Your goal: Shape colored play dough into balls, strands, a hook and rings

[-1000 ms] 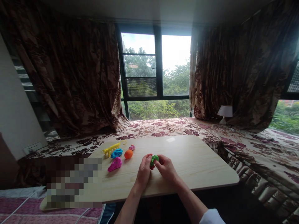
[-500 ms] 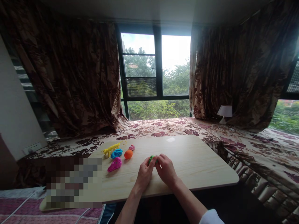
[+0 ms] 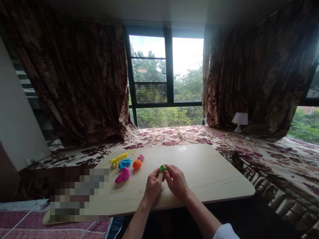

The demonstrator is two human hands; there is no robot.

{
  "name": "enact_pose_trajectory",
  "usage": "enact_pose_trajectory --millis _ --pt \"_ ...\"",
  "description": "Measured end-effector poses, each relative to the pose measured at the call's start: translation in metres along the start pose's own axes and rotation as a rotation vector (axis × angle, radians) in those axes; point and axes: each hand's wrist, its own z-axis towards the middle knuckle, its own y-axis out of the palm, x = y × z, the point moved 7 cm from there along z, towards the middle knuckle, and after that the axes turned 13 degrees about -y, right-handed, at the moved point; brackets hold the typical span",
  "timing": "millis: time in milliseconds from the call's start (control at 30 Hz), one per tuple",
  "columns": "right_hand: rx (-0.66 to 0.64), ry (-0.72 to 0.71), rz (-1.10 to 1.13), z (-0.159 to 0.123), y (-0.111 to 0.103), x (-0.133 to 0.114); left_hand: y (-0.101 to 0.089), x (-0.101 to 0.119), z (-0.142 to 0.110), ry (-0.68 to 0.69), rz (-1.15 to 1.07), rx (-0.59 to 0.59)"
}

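Note:
A small green lump (image 3: pixel 162 168), soft-looking like modelling clay, sits between the fingers of both hands above the table. My left hand (image 3: pixel 154 184) grips it from the left, its thumb pressed against the near side. From the right, my right hand (image 3: pixel 176 179) closes its fingertips on the same lump. Much of the lump is hidden by the fingers. To the left on the table lie a magenta lump (image 3: pixel 122 175), a blue lump (image 3: pixel 124 163), an orange ball (image 3: pixel 137 164), a small pink piece (image 3: pixel 141 157) and a yellow animal-like figure (image 3: pixel 119 160) with a thin curled tail.
The pale wooden table (image 3: pixel 211 176) has rounded corners. A pixelated patch (image 3: pixel 79 196) covers its left end. Behind it runs a ledge with flowered cloth (image 3: pixel 171 136), bearing a small white lamp (image 3: pixel 239 120) at the right. Patterned curtains (image 3: pixel 94 83) flank the window.
The fingers have shifted on the green lump, and more of it shows between them now. Both hands stay in nearly the same place. The pieces on the table have not moved.

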Motion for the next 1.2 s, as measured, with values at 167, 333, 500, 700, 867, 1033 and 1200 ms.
enact_pose_trajectory --millis 167,333,500,700,867,1033,1200 --pt "0.081 0.02 0.052 -0.002 -0.003 0.008 0.003 -0.007 0.004 -0.048 0.034 0.005" --pt "0.116 0.087 0.054 -0.005 0.0 0.023 0.0 -0.007 0.003 -0.037 0.045 0.023" --pt "0.057 0.037 -0.118 -0.002 -0.002 0.014 0.005 -0.004 0.0 -0.046 0.056 -0.038" --pt "-0.02 -0.064 -0.065 0.002 -0.002 -0.007 -0.009 -0.012 0.005 -0.047 0.009 0.064" --pt "-0.083 -0.118 -0.007 0.002 0.006 -0.015 -0.02 -0.015 0.008 -0.03 -0.027 0.149" --pt "-0.115 -0.067 -0.041 -0.001 0.012 -0.006 -0.014 -0.009 0.005 -0.028 -0.019 0.106" --pt "-0.097 -0.019 -0.136 -0.004 0.01 0.005 -0.002 -0.005 0.003 -0.019 0.089 0.049"
